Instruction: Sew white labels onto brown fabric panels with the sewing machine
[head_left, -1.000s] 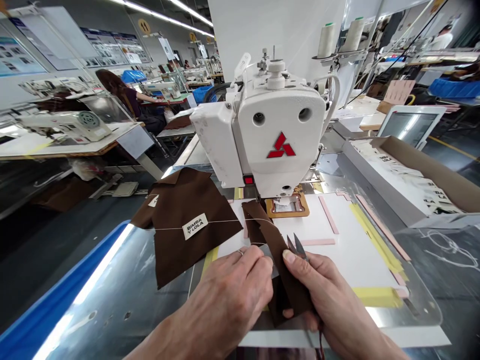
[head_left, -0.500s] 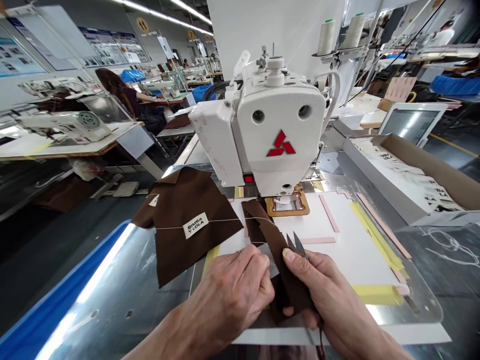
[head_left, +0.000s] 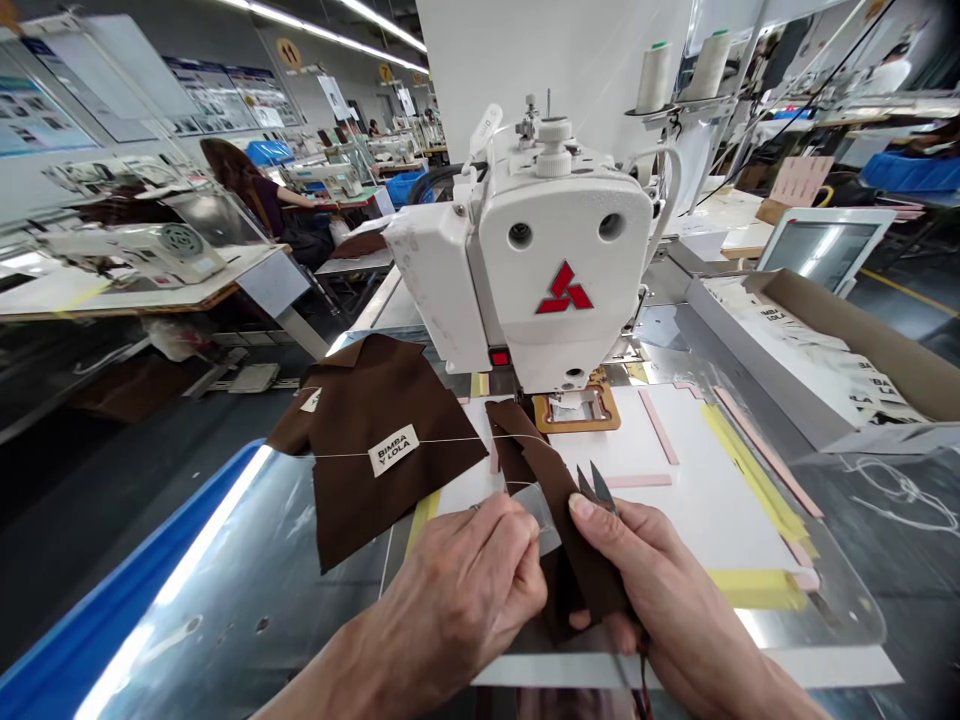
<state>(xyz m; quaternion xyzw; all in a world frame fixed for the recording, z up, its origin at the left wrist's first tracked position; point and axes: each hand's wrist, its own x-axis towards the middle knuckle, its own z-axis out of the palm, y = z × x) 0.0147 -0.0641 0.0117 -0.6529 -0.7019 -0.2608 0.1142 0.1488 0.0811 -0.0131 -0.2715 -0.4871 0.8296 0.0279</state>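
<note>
My left hand (head_left: pixel 465 590) is closed in a pinch at the edge of a folded brown fabric piece (head_left: pixel 555 500), beside a white thread that runs left across the table. My right hand (head_left: pixel 660 590) grips the same fabric piece from the right and holds small thread snips (head_left: pixel 596 485), whose blades point up and stand slightly apart. The far end of the fabric lies under the head of a white sewing machine (head_left: pixel 555 270). Left of it sits a stack of brown fabric pieces (head_left: pixel 367 450) with a white "BIMBA Y LOLA" label (head_left: pixel 393 450).
An orange-brown clamp frame (head_left: pixel 577 410) sits under the needle on a white template (head_left: pixel 690 500) with pink and yellow strips. A cardboard box of labels (head_left: pixel 825 360) stands at the right. A blue edge (head_left: pixel 112 620) runs at the left. A person sits at a machine far left.
My left hand's fingers have drawn tighter and slid slightly down along the fabric edge. The view has shifted a little; the fabric and snips stay in place.
</note>
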